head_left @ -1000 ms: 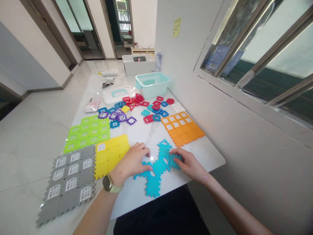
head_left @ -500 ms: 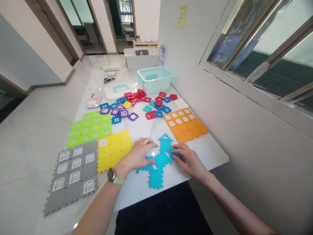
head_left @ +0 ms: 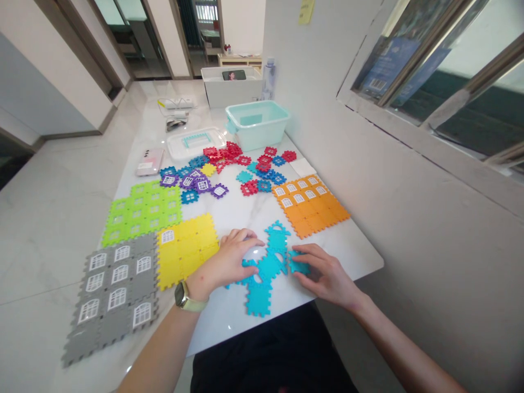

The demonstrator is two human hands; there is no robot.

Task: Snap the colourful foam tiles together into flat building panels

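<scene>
From the head view, the left hand [head_left: 231, 257] lies half-open, palm down, on a branching cyan foam tile assembly [head_left: 268, 268] on the white marble table [head_left: 216, 322]. The right hand [head_left: 325, 278] curves around a loose cyan tile [head_left: 298, 264] just beside the assembly, its fingers touching the tile; whether it grips cannot be told. A yellow foam panel [head_left: 184, 249] lies left of the assembly.

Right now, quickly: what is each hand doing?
Left hand: open, resting on the joined turquoise foam tiles.
Right hand: partly closed, apparently holding a small turquoise tile.
</scene>
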